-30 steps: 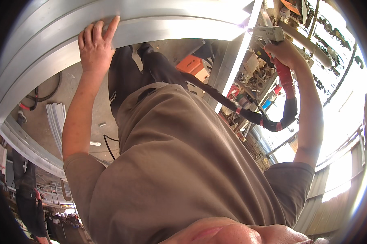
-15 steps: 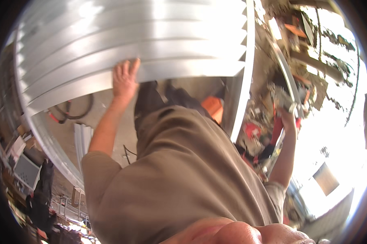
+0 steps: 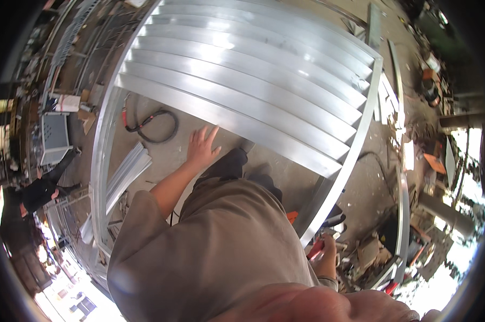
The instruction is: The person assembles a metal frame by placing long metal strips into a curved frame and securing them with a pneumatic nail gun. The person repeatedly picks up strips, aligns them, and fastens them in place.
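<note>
A large silvery metal frame (image 3: 98,153) with overlapping louvre slats (image 3: 242,88) stretches out ahead of me. My left hand (image 3: 202,149) has its fingers spread just below the lowest slat's near edge; I cannot tell whether the fingertips touch it. Close to the frame's right rail, low on my right side, my right hand (image 3: 327,253) is closed around a red-handled tool (image 3: 316,248). The rail and my body hide part of that tool, so its exact kind does not show.
Through the frame's open part, a black hose (image 3: 159,137) with red ends lies on the floor beside pale metal profiles (image 3: 128,170). Crates and shelving stand far left, with a person (image 3: 38,193) nearby. A long metal bar (image 3: 403,214) and scattered scrap (image 3: 368,252) lie on the right.
My view has swung, and the slatted frame now appears tilted. My left hand has come off the slats to just below them. My right hand has come in closer to the frame's right rail.
</note>
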`<state>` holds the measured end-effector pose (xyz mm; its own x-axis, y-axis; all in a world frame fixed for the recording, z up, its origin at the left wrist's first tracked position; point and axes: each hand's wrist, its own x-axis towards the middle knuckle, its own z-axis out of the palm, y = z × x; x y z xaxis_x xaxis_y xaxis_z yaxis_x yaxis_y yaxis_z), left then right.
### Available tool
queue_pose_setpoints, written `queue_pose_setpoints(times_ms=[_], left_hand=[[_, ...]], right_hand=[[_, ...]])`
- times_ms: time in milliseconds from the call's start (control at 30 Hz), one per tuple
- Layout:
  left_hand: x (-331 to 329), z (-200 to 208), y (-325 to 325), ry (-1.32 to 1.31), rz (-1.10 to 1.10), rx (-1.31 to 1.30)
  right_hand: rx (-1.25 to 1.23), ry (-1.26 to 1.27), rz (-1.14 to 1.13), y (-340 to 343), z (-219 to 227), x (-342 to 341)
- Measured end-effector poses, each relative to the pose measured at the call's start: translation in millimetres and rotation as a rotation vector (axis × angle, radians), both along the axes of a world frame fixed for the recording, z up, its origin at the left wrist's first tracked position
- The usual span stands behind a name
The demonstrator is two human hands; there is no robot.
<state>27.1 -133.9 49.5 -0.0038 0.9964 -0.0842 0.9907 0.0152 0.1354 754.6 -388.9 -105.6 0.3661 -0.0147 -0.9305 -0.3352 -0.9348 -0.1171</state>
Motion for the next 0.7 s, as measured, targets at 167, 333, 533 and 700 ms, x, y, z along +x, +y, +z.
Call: queue_pose_setpoints(times_ms=[167,333,533,700], left_hand=[[-40,-25,-108,-0.213,0.482,-0.448],[-72,-68,-196,-0.367,0.737,-0.530],[-86,-81,-232,-0.545,0.970,-0.409],[-116,-82,-287,-0.619,1.128,-0.268]], right_hand=[[-0.073,0.056,0.033,16,9,-46],[-0.031,0.104,0.150,56,29,-78],[0.123,0.176,0.433,150,26,-158],[0.214,0.232,0.687,210,33,-279]])
